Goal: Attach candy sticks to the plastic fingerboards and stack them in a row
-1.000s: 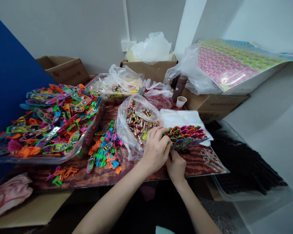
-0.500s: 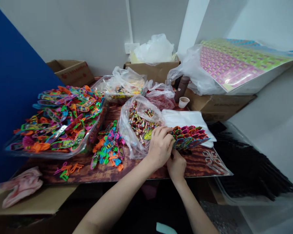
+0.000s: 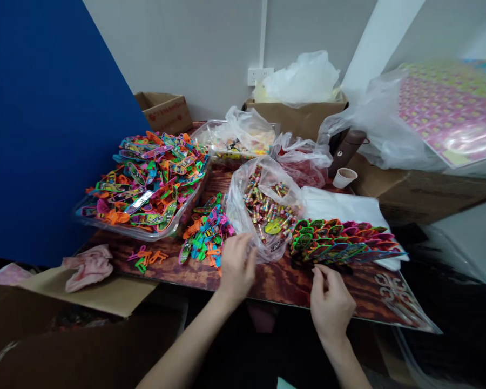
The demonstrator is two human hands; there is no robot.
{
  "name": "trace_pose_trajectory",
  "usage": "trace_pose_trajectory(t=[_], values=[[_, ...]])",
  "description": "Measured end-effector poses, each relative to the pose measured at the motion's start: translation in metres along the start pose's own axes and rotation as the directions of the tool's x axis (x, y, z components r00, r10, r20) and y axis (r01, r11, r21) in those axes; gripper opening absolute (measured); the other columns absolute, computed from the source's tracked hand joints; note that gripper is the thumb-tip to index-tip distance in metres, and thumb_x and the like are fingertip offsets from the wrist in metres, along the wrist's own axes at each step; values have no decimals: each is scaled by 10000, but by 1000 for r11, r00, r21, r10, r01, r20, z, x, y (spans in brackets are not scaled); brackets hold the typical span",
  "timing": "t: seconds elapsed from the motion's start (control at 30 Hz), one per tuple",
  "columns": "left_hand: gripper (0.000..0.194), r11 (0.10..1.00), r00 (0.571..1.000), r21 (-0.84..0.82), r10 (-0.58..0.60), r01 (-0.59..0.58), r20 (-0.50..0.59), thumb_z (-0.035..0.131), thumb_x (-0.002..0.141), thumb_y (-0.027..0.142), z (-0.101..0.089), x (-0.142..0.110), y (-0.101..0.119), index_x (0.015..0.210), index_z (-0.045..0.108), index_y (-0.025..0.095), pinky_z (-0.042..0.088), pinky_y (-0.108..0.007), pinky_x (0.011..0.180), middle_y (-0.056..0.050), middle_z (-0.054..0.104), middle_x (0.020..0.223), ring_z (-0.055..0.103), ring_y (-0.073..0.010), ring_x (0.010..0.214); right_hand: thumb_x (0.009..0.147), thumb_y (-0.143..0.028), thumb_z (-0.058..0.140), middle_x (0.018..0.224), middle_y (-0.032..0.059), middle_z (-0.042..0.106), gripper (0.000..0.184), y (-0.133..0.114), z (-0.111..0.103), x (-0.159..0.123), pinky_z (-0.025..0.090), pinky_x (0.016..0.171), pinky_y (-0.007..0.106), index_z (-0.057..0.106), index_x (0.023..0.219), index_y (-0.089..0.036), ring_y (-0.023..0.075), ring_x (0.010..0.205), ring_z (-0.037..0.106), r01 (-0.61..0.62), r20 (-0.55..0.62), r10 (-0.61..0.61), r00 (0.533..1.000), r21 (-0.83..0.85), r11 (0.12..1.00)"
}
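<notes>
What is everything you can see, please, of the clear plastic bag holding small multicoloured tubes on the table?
The clear, crinkled plastic bag rests on the brown wood-patterned tabletop, its wide mouth open and showing many small, shiny, multicoloured tubes and a yellow-green piece near the front. The person's left hand is beside its near edge; whether they touch is unclear.

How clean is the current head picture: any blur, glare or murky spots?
Head view, right edge: the patterned sheet is blurred, with pale glare; head view, left: a toy skateboard shows a white glint; head view, lower right: the black pile sinks into gloom; head view, lower centre: left hand and right hand are readable.
</notes>
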State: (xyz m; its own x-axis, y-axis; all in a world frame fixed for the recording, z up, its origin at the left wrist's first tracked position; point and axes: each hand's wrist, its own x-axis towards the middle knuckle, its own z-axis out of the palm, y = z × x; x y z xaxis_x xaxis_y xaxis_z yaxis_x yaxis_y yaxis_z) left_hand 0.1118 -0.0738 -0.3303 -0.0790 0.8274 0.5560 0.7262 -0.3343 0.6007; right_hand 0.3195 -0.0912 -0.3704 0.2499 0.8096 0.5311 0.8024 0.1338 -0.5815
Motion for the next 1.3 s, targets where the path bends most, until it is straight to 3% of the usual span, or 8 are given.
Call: trace_pose_trajectory(t=[0.1,0.3,0.57,0.7,0.93,1.03,1.17,1.3], values=[[231,937,973,266,-230,225,-13,465,929,267,-19,-7,-47,1100,567,150,463,-392,844,-106,640,986,579,-242,941,951,-276,431,908,80,679,246,-30,11,4,455,773,263,644,967,-154,182,814,644,110,102,-123,987,128,986],[536,784,939,594,-316,177,138,586,852,321,-14,-1,-61,1307,463,65,437,-443,857,-176,635,1078,572,-325,994,930,-205,430,1104,106,626,283,-68,85,47,445,786,295,620,1138,-187,219,933,622,41,457,-12,890,-55,998],[489,881,892,215,-445,421,80,546,850,197,-21,-2,-77,1327,469,121,426,-366,914,-137,624,1186,580,-253,1061,842,-180,477,1234,116,587,455,-56,109,55,432,890,356,539,1293,-178,245,1064,565,-110,468,9,884,189,976],[210,875,874,-73,-467,479,137,570,839,271,-38,-4,-77,1003,650,168,448,-303,791,-62,653,969,604,-202,885,835,-336,493,925,85,663,301,-62,92,48,481,633,305,663,1020,-170,208,778,607,-412,532,87,842,530,741],[137,913,926,-199,-314,355,210,532,880,243,-55,0,-43,909,655,190,406,-259,739,-27,558,863,548,-163,841,716,-334,729,800,9,647,388,-96,52,56,303,425,172,564,1044,-211,85,523,479,-822,834,-79,545,551,147],[155,944,938,-161,-246,289,246,496,913,225,-58,2,-33,874,643,197,393,-254,734,-15,523,826,528,-151,809,732,-350,735,639,-38,569,292,-102,43,53,296,441,179,571,922,-200,74,488,426,-749,771,14,636,614,250],[196,971,928,-92,-178,219,326,455,936,206,-61,5,-24,924,651,208,402,-255,731,-28,532,867,535,-154,826,809,-337,667,754,2,572,162,-104,31,50,401,618,239,627,825,-181,125,667,508,-379,512,-26,858,668,641],[245,994,915,-23,-87,105,393,416,950,200,-63,8,-17,1012,651,224,422,-272,781,-49,568,962,546,-173,911,865,-246,592,896,27,596,93,-106,20,48,418,740,264,660,907,-198,163,824,557,-72,427,-242,871,599,798]])
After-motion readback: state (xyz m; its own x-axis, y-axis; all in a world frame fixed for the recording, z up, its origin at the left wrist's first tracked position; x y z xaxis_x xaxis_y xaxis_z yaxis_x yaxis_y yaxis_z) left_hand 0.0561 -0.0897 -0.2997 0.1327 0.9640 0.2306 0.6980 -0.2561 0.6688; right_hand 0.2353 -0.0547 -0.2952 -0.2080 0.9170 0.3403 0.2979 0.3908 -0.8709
